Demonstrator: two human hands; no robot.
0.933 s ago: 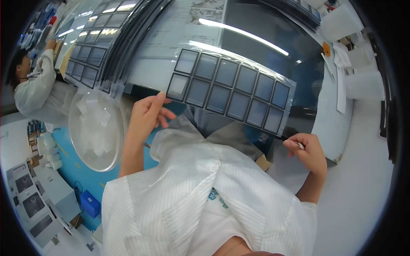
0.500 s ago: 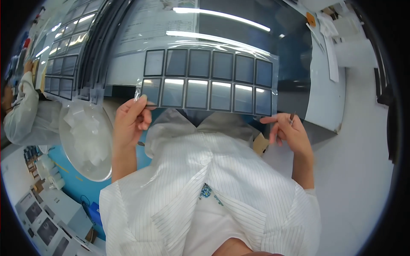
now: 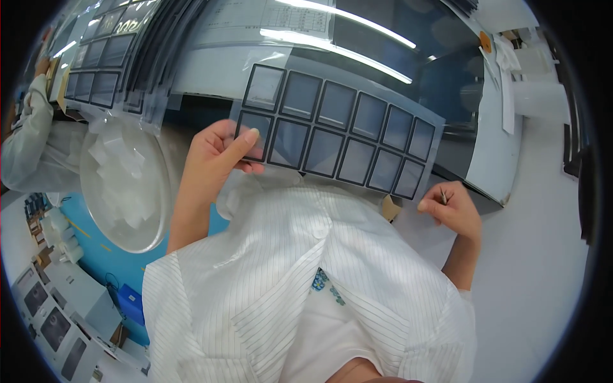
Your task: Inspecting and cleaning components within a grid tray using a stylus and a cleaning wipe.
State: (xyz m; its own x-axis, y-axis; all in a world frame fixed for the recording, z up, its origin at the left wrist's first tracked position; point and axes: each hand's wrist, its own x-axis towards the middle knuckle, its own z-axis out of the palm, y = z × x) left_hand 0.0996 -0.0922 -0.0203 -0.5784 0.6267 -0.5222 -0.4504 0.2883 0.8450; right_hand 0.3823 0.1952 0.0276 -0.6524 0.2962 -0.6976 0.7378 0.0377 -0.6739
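Observation:
A clear plastic sheet [image 3: 348, 142] carries two rows of dark-framed rectangular panels. It is lifted off the work surface and slants down to the right. My left hand [image 3: 223, 150] grips its left end, thumb on top and fingers behind. Just off the sheet's lower right corner is my right hand [image 3: 452, 207], its fingers curled closed. A slim pointed metal tool [image 3: 443, 197] pokes out of that fist; most of it is hidden by the fingers, so its exact kind is unclear.
More sheets of framed panels [image 3: 102, 51] stand in a stack at left. Below them is a white tub [image 3: 159, 236] holding crumpled film. A co-worker's sleeve [image 3: 32, 147] shows at far left. Beyond my sheet lies a glossy dark surface [image 3: 377, 48] with a printed paper [image 3: 271, 22].
The sheet has tilted, its right end dropping towards me and its left end shifting right with my left hand. My right hand has moved slightly right and down, its index finger now curled in.

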